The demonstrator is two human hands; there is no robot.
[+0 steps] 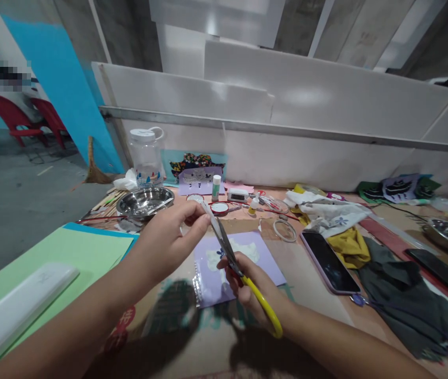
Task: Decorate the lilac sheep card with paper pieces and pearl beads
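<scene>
The left hand's (171, 237) fingers are pinching a thin white strip (210, 213). The right hand's (261, 295) fingers are gripping the yellow-handled scissors (230, 255), and the blades are pointing up near the strip. Below, a purple card (268, 263) is lying on the surface (306, 310). A phone (331, 263) is lying to the right.

2 upper limbs inspected. Left hand (172, 234) and right hand (258, 289): bare, fingers slender. Left forearm (85, 316) and right forearm (338, 337): bare to the frame edge, smooth, slim, narrowing at the wrists. Fingernail detail too small to assess.
</scene>
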